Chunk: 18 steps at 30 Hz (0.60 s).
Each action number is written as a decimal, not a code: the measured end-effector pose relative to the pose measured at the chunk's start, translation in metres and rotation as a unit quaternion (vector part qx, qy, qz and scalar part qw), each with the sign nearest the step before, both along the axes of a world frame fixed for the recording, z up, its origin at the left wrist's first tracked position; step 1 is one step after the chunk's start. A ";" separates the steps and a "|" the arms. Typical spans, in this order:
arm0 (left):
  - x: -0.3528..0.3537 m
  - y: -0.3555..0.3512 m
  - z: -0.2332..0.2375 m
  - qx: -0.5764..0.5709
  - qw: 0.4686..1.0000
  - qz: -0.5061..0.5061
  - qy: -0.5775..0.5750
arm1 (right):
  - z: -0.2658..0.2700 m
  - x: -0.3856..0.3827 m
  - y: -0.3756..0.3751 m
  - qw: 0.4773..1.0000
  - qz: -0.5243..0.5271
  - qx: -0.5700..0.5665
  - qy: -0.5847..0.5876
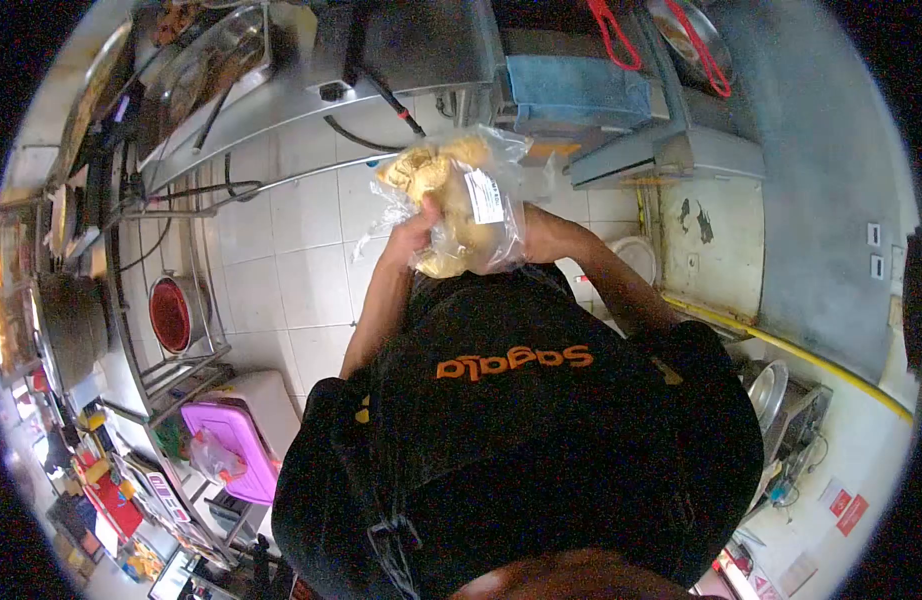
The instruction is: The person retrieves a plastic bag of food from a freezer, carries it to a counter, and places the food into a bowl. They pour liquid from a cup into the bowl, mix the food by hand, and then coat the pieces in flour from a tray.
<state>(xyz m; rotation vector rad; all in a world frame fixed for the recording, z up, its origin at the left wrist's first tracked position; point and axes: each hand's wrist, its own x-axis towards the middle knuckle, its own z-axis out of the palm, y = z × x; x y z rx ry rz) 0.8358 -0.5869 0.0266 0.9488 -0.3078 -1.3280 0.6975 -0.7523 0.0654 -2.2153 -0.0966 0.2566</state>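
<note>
Left grip (417, 232) closed on the clear bag (468, 210), right grip (543, 235) partly hidden behind it, closure unclear.

The bag (466, 225) is before the shirt (541, 440), above the floor (311, 265).

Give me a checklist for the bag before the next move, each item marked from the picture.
1. Left-hand grip: ok. The left hand has its thumb over the near side of the clear plastic bag.
2. Right-hand grip: cannot tell. The right hand is at the bag's right side, its fingers hidden behind it.
3. Label facing up: ok. The white label faces the camera, though its print is too small to read.
4. Bag sealed: cannot tell. The plastic is crumpled and no closure shows clearly.
5. Bag over a work surface: not ok, as far as this view shows. Floor tiles show beside it.
</note>
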 end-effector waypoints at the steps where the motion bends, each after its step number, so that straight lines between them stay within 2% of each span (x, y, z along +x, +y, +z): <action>1: 0.000 0.001 -0.005 -0.002 1.000 -0.005 0.010 | 0.005 -0.003 0.001 0.999 -0.018 0.033 0.017; 4: 0.016 -0.001 -0.019 0.000 0.999 -0.033 0.041 | 0.016 0.000 0.008 0.995 -0.041 0.093 0.009; 6: 0.012 -0.004 -0.010 -0.020 0.998 -0.020 0.050 | 0.005 0.000 0.010 0.994 -0.027 0.081 -0.069; 8: 0.009 -0.007 0.004 -0.024 0.998 -0.012 0.057 | 0.007 0.001 0.010 0.991 -0.057 0.117 0.014; 10: 0.007 -0.006 0.012 -0.016 0.998 -0.007 0.064 | 0.006 0.000 0.012 0.994 -0.066 0.089 0.003; 12: 0.008 -0.006 0.001 -0.023 0.996 -0.003 0.081 | 0.002 -0.003 0.014 0.993 -0.056 -0.006 -0.099; 15: 0.008 -0.008 -0.004 -0.037 0.995 -0.018 0.090 | 0.034 0.001 0.012 0.989 -0.010 -0.036 0.142; 18: 0.013 -0.006 -0.022 -0.032 0.993 -0.037 0.104 | 0.001 -0.007 0.011 0.998 -0.026 -0.050 0.038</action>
